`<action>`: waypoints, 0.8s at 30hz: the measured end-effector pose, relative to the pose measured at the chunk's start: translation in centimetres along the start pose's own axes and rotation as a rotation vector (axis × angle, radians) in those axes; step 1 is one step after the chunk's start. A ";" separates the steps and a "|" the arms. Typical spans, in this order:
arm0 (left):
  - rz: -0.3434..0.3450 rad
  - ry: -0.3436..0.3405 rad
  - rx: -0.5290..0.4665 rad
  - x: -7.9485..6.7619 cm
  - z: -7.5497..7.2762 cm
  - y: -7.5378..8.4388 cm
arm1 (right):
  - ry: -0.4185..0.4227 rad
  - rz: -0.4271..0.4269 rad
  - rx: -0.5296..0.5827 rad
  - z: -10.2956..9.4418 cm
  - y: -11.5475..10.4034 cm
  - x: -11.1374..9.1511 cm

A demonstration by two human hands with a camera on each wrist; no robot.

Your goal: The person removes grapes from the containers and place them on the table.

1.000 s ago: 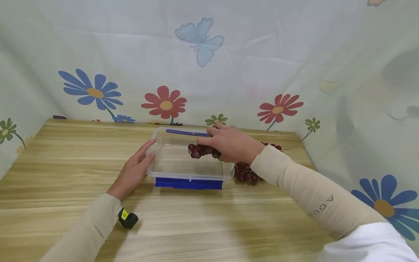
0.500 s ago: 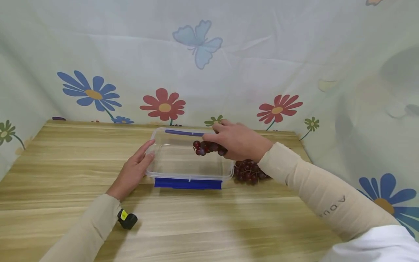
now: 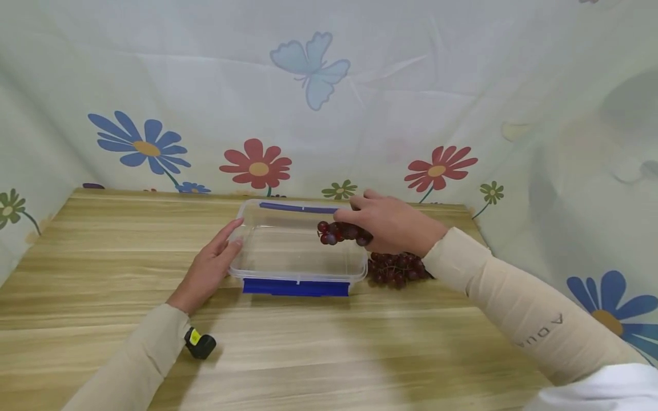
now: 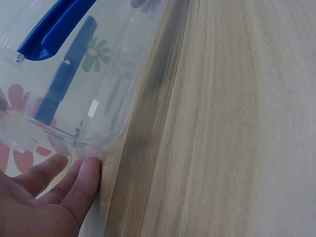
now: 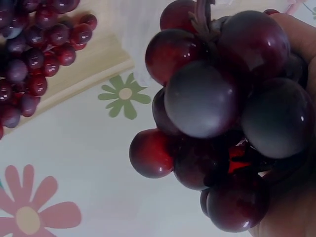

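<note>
A clear plastic food container [image 3: 298, 276] with blue clip latches stands without a lid toward the back of the table. Its left wall is touched by the fingertips of my left hand [image 3: 208, 271], the fingers fairly straight; the left wrist view shows them against a lower corner. My right hand [image 3: 393, 222] grips a bunch of dark red grapes [image 3: 336, 233] over the container's right side. In the right wrist view those grapes [image 5: 202, 98] fill much of the picture, with part of the hand hidden behind them. A second bunch of grapes [image 3: 394, 269] lies on the table right of the container.
The table [image 3: 288, 354] has a wood-grain top. A floral cloth [image 3: 462, 103] hangs close behind its back edge and along both sides. A small black-and-yellow device [image 3: 199, 343] is fixed at the left wrist.
My right hand has moved to the right with its grapes, from over the container's middle toward its right wall. More of the table bunch shows. The left hand and container have stayed put.
</note>
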State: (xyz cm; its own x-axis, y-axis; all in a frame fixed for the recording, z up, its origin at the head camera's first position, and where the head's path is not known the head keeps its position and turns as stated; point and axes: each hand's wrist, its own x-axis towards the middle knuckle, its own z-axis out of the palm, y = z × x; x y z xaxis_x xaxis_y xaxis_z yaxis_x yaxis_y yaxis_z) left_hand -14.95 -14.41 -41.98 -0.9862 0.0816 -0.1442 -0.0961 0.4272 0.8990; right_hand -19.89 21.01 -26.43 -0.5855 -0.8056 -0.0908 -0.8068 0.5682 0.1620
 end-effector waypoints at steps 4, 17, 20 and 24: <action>-0.001 0.000 -0.001 0.0 0.0 0.0 | 0.015 -0.002 0.011 0.3 0.4 -1.0; 0.008 0.002 -0.005 -0.1 0.1 0.0 | 0.025 0.026 0.029 1.5 1.1 -4.8; 0.007 0.001 -0.005 -0.1 0.1 0.0 | 0.020 0.048 0.057 1.9 1.3 -5.8; 0.010 -0.002 -0.008 0.0 0.2 -0.2 | -0.003 0.085 0.078 2.5 1.5 -7.2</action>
State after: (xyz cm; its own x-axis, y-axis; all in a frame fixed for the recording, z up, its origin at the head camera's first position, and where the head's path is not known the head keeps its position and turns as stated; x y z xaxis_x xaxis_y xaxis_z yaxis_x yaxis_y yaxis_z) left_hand -14.87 -14.34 -42.23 -0.9868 0.0872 -0.1363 -0.0878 0.4187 0.9038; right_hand -17.09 28.03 -28.01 -0.6524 -0.7533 -0.0829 -0.7577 0.6460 0.0927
